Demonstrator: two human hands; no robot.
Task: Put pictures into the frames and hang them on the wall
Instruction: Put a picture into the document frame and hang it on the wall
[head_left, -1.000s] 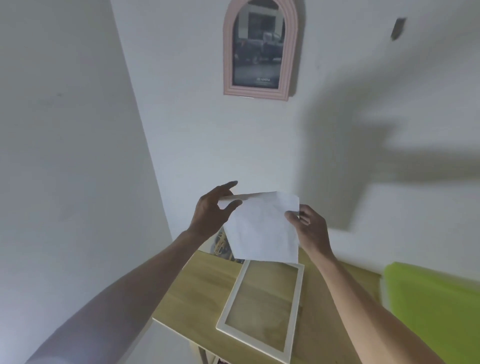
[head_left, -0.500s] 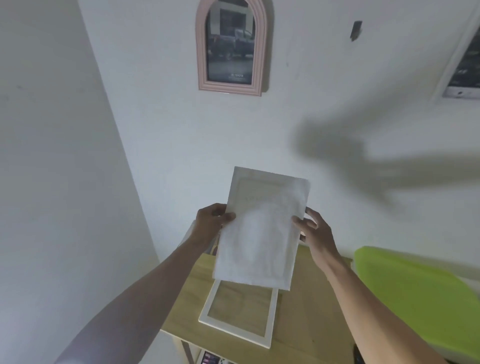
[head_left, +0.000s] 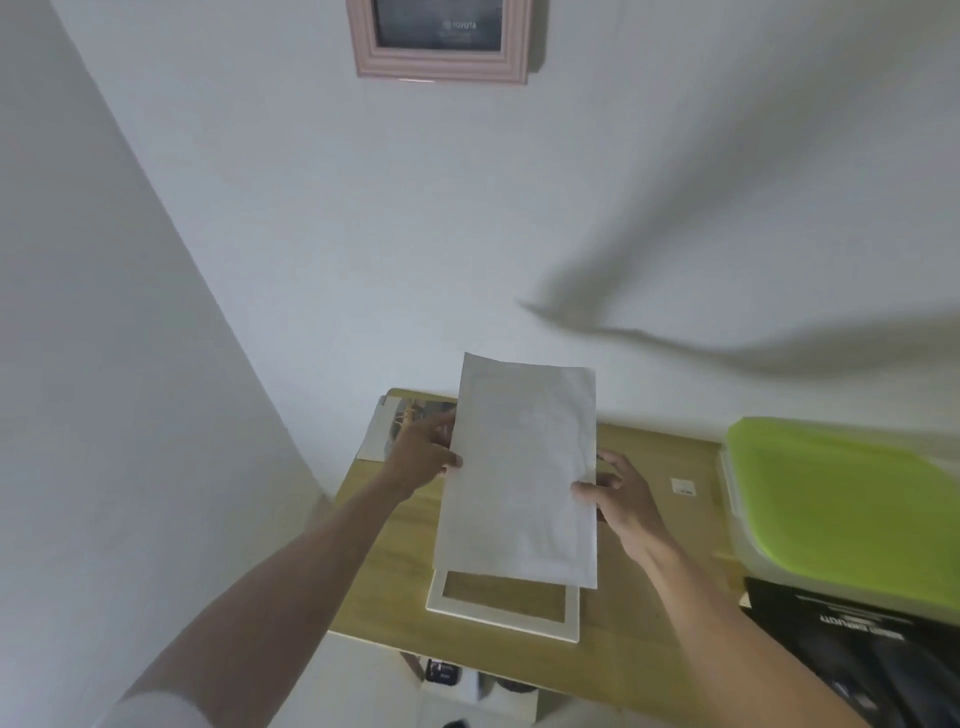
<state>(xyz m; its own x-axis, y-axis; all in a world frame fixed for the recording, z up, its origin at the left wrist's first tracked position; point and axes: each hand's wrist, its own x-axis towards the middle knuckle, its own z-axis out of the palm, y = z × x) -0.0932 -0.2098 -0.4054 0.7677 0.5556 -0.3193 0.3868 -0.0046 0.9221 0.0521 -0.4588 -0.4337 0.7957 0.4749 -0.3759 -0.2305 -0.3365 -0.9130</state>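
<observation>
A white sheet, blank side up (head_left: 519, 467), hangs over the wooden table (head_left: 649, 613). My left hand (head_left: 423, 457) pinches its left edge and my right hand (head_left: 621, 499) pinches its right edge. Under the sheet a white picture frame (head_left: 498, 616) lies flat on the table; only its near end shows. A pink frame with a dark car picture (head_left: 441, 41) hangs on the wall above.
A backing board and a picture (head_left: 387, 431) lie at the table's far left corner. A small white tag (head_left: 683, 487) lies right of my right hand. A lime-green lidded box (head_left: 841, 509) and a black box (head_left: 862, 649) stand at the right. Walls meet at the left.
The view has tilted down, so the pink frame sits at the top edge. Both hands have lowered the sheet closer over the white frame on the table.
</observation>
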